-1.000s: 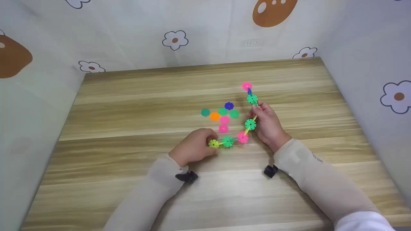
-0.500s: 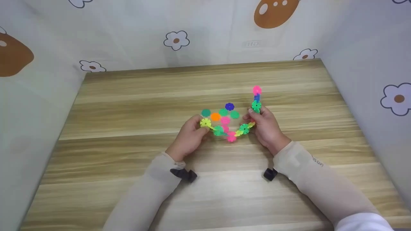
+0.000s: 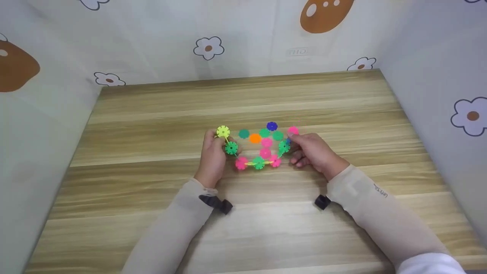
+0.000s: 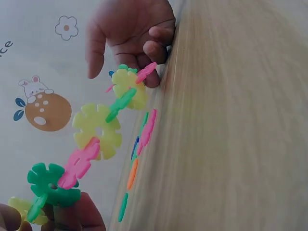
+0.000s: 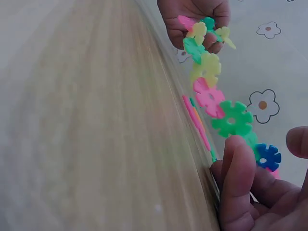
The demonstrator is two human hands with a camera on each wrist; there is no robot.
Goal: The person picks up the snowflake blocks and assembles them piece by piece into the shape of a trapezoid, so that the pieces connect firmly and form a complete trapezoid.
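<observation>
A chain of slotted plastic snowflake discs (image 3: 259, 163) in yellow, green, pink and blue hangs in a U between the two hands. My left hand (image 3: 211, 158) pinches it by the yellow end disc (image 3: 223, 131), with a green disc (image 3: 231, 148) beside the fingers. At the other end, my right hand (image 3: 317, 154) is around the pink end disc (image 3: 293, 130) and the blue disc (image 5: 268, 157). Both wrist views show its thumb apart from the discs and its fingers loosely bent close to them. The chain's low middle overlaps the loose pink discs in the head view.
Several loose discs lie flat on the wooden table (image 3: 159, 118), among them a dark green disc (image 3: 244, 133), an orange disc (image 3: 255, 138), and a dark blue disc (image 3: 272, 126). White patterned walls (image 3: 247, 38) stand behind the table and at its sides.
My left hand has moved up and left with the yellow end. The right hand has gone from gripping farther along the chain to its pink end, and the chain has swung into a wide U.
</observation>
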